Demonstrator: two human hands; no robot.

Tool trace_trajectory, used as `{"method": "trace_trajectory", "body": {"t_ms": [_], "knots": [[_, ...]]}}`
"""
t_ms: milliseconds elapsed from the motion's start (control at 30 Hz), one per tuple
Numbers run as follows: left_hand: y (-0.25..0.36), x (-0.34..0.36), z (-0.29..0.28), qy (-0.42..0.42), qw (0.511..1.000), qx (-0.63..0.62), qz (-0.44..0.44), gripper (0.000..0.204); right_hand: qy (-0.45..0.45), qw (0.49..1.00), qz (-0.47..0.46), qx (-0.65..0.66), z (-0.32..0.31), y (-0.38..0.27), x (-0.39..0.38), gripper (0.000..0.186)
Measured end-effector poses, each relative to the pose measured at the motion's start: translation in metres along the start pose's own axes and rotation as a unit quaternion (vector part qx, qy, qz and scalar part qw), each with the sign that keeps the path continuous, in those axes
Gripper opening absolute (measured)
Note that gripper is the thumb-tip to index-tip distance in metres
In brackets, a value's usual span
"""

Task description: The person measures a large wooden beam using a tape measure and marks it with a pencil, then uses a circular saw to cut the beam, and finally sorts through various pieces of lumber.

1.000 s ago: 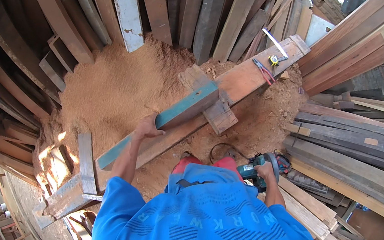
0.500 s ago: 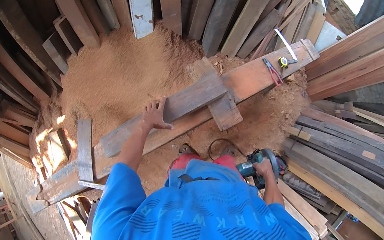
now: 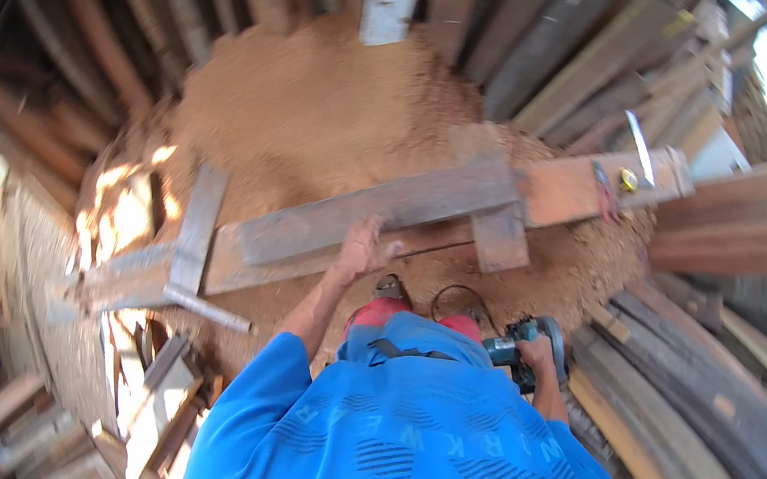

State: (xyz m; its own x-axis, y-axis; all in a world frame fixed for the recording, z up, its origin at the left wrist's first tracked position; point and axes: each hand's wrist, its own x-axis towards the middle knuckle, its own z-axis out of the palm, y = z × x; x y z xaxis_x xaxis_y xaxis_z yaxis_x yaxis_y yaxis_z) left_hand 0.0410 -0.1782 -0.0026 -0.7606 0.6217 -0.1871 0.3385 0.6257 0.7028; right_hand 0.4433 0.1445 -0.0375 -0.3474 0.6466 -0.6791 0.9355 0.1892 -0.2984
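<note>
1. Although the beam (image 3: 400,204) showed a teal face upward 1 second ago, a grey-brown face is uppermost now: it has been turned, and a different side is presented.
2. It lies lengthwise over the long board (image 3: 569,194), its right end above a short cross block (image 3: 502,243).
3. At the beam's near edge, the left hand (image 3: 364,248) has its grip apart, thumb spread; blur hides whether it touches. I judge that the beam rests without being held.
4. As it was 1 second ago, the right hand (image 3: 537,352) is clamped on the circular saw (image 3: 500,351), low beside the right leg and well apart from the beam.
5. Toward the long board's right end lie pliers (image 3: 603,192), a tape measure (image 3: 628,180) and a white strip (image 3: 639,146), crowding that end.
6. Past the far edge, sawdust (image 3: 295,103) spreads toward leaning planks (image 3: 539,37), giving the widest room.
7. Off the near edge, shoes (image 3: 392,289) and a black cord (image 3: 437,299) narrow the way between board and saw; stacked timber (image 3: 668,419) hems the saw's right side.
</note>
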Motion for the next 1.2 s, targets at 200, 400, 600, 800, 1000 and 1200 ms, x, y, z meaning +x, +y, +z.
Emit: {"method": "trace_trajectory", "body": {"t_ms": [200,400,600,800,1000,1200], "knots": [[-0.150,-0.236,0.014,-0.163,0.720,-0.581,-0.342,0.029,-0.042,0.997,0.043,0.040,-0.004,-0.028,-0.012,0.026],[-0.249,-0.321,-0.043,0.411,0.513,-0.557,-0.508,0.064,-0.060,0.998,0.018,0.013,-0.008,-0.044,-0.004,0.026],[-0.300,-0.247,-0.117,0.449,0.589,-0.588,-0.325,0.023,-0.072,0.997,-0.036,-0.004,-0.009,-0.068,0.007,0.025],[-0.158,-0.133,-0.156,0.458,0.687,-0.540,-0.165,0.031,-0.036,0.998,-0.039,0.044,-0.029,-0.073,-0.007,0.023],[-0.048,-0.067,-0.087,0.267,0.958,-0.099,-0.043,0.069,0.054,0.992,-0.053,0.100,-0.016,-0.030,0.019,0.017],[0.078,-0.036,-0.011,0.017,0.991,0.073,0.109,0.072,0.070,0.942,0.013,0.328,-0.054,-0.036,-0.004,0.016]]}}
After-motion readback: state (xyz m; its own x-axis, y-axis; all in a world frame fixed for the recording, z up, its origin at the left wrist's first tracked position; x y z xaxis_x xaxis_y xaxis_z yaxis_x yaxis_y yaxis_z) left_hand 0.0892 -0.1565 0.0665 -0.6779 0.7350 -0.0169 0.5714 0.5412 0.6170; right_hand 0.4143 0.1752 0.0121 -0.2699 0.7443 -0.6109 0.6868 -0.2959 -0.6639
